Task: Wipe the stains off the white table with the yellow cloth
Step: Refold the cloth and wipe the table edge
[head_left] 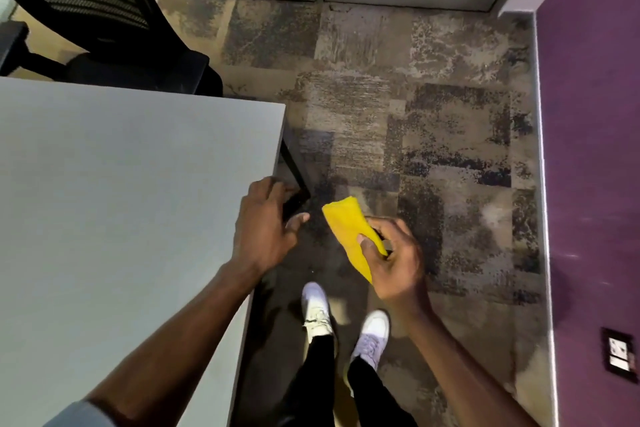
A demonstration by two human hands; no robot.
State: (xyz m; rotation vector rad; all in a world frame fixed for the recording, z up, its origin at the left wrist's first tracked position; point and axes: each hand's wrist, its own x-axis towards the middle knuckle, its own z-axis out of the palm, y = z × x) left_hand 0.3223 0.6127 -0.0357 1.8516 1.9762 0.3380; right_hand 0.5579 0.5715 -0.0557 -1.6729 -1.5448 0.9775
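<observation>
Right grip [394, 260] midway along yellow cloth [346, 229]

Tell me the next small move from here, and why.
Probably carry the right hand leftward so the yellow cloth comes over the white table, then lower it flat onto the top. The hand grips the cloth, but it hangs above the carpet, past the table's right edge, touching no surface. I can't make out stains from this view, so start near that edge.

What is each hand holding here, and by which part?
The right hand grips the folded yellow cloth at its near end; the left hand seems empty.
</observation>
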